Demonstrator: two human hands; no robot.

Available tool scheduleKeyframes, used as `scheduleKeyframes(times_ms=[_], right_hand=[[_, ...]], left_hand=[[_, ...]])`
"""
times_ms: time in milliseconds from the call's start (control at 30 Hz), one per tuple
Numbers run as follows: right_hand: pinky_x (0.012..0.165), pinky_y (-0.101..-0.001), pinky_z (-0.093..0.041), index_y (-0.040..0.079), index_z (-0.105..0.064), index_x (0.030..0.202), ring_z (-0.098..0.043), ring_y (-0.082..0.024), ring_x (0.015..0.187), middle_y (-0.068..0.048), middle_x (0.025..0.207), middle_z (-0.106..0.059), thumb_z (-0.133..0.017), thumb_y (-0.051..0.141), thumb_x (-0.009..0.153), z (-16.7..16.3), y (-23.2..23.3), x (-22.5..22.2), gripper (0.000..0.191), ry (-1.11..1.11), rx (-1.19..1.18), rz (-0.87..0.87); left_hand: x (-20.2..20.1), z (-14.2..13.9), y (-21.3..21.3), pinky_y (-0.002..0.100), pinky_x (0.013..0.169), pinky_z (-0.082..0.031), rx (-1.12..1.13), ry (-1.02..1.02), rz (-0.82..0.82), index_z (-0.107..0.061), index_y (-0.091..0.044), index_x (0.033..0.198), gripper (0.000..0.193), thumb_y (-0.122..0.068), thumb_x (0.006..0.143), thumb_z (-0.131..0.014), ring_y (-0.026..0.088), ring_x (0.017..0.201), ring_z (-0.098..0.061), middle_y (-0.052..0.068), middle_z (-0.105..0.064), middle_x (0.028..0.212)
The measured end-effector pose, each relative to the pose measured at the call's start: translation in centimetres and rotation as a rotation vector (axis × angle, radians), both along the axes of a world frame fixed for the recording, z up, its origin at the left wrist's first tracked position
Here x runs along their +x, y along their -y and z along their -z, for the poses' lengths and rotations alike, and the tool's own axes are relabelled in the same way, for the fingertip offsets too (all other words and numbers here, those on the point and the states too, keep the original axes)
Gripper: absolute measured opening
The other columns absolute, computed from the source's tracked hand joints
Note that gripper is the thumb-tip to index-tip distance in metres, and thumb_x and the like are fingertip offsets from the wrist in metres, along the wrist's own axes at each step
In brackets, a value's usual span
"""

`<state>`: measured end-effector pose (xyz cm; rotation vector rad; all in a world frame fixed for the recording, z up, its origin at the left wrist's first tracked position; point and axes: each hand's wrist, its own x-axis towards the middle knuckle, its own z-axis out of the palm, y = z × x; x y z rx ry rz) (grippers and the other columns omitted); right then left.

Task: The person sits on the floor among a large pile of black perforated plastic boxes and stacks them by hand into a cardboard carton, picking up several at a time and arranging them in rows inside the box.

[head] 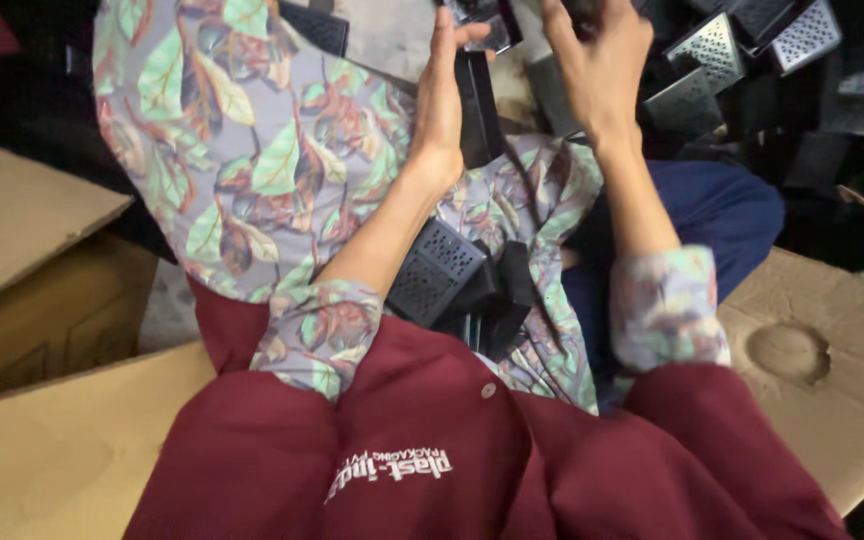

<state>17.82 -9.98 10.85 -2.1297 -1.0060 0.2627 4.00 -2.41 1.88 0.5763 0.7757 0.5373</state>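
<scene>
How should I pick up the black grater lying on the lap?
Probably by its narrow black handle end, coming from above and from the right. The grater lies tilted on the lap, with its holed faces turned up and left, and those look rough to touch. The left forearm crosses right beside it on the left, so the right side is freer.

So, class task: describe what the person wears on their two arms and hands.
Both hands, left hand and right hand, are bare: no gloves visible. The forearms are bare too. Grey sleeves with a green and rust leaf print are pushed up near the elbows, under a maroon vest with white lettering.
</scene>
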Motion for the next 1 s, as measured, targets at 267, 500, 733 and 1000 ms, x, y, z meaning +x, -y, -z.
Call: scheduleKeyframes(times_ms=[267,500,733,1000], right_hand=[[0.08,-0.0341,-0.062,0.006,-0.064,0.13,-0.076,-0.017,0.095,-0.013,0.107,-0.076,-0.069,0.018,0.102,-3.4,3.2,-9.6,0.031,-0.181,0.021,-0.194],[0.105,-0.0429,-0.051,0.007,-0.06,0.141,-0.065,-0.035,0.121,-0.017,0.133,-0.068,-0.062,0.022,0.106,-0.8,3.0,-10.4,0.038,0.047,0.001,-0.207],[0.118,-0.0437,-0.044,0.018,-0.055,0.153,-0.055,-0.036,0.134,-0.014,0.148,-0.057,-0.051,0.032,0.111,0.4,3.8,-10.7,0.045,0.104,-0.101,-0.193],[0.136,-0.0406,-0.017,0.011,-0.018,0.167,-0.023,-0.035,0.163,-0.019,0.173,-0.022,-0.043,0.044,0.119,2.8,3.0,-9.5,0.064,-0.066,0.033,-0.403]], left_hand=[[0.1,0.6,-0.3,0.032,0.08,-0.054,0.011,0.041,-0.057,-0.073,-0.007,0.11,0.069,-0.07,0.094,-0.049,0.016,0.087,-0.061,0.006,-0.064,0.099],[0.2,1.2,-0.4,0.033,0.081,-0.053,-0.026,0.102,-0.12,-0.073,-0.005,0.104,0.066,-0.066,0.095,-0.052,0.017,0.089,-0.063,0.008,-0.065,0.099],[0.2,1.2,-0.4,0.031,0.084,-0.05,0.055,0.117,-0.152,-0.073,-0.003,0.101,0.061,-0.06,0.099,-0.051,0.017,0.09,-0.062,0.005,-0.065,0.1],[0.9,1.7,0.3,0.031,0.083,-0.052,-0.067,0.27,-0.114,-0.068,-0.007,0.103,0.052,-0.056,0.1,-0.051,0.015,0.09,-0.064,0.003,-0.067,0.099]])
